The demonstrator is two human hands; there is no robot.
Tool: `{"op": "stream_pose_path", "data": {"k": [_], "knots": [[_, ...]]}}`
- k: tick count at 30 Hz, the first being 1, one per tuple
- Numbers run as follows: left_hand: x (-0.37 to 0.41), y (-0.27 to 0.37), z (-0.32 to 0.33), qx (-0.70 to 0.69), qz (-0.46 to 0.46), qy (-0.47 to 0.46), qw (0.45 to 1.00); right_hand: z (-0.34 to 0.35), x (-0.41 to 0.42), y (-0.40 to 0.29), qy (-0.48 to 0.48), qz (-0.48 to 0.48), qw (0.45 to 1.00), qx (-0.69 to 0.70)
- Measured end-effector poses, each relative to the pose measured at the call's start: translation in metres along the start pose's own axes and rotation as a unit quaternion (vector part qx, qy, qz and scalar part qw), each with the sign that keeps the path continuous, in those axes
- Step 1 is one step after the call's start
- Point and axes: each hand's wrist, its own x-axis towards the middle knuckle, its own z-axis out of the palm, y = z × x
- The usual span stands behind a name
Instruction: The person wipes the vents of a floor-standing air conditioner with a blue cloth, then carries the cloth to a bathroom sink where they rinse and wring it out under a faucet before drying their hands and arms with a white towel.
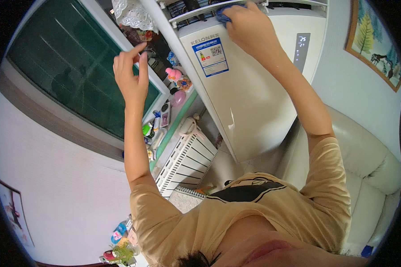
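Observation:
A tall white floor-standing air conditioner (254, 100) stands before me, with a blue-and-white energy label (212, 56) on its front and a lit display (301, 50) on its right side. My right hand (250, 30) grips a dark blue cloth (223, 16) at the lower edge of the air outlet (200, 13), whose louvres are dark. The cloth touches the front edge of the casing there. My left hand (132, 75) is raised in the air left of the unit, fingers apart, in front of the window, and holds nothing.
Left is a window (70, 66) with a green pane, and a sill (177, 123) crowded with small toys and bottles. A white slotted basket (187, 160) stands below it. A cream leather sofa (364, 163) and a framed picture (376, 43) are at the right.

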Motion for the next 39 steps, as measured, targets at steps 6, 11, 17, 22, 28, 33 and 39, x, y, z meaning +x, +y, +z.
{"op": "stream_pose_path", "data": {"k": [6,11,17,22,28,33,39], "knots": [[-0.067,-0.007,-0.039,0.019,-0.038,-0.083,0.996,0.041,0.024,-0.069,0.053,0.020,0.998,0.019],[-0.122,-0.011,-0.073,0.024,-0.097,-0.127,0.987,0.052,0.030,-0.065,0.012,0.007,0.996,0.086],[-0.184,-0.011,-0.105,-0.005,-0.156,-0.179,0.971,0.010,0.045,-0.058,-0.172,0.120,0.949,0.237],[-0.214,-0.003,-0.125,-0.028,-0.200,-0.209,0.957,0.017,0.039,-0.043,-0.147,0.162,0.924,0.313],[-0.257,0.029,-0.144,-0.098,-0.290,-0.213,0.928,0.051,-0.037,-0.008,-0.038,0.397,0.516,0.758],[-0.313,0.089,-0.134,-0.259,-0.416,-0.318,0.812,-0.024,-0.071,-0.062,-0.102,0.374,0.209,0.898],[-0.350,0.174,-0.148,-0.355,-0.359,-0.574,0.645,-0.061,-0.112,-0.110,-0.013,0.501,0.188,0.845]]}}
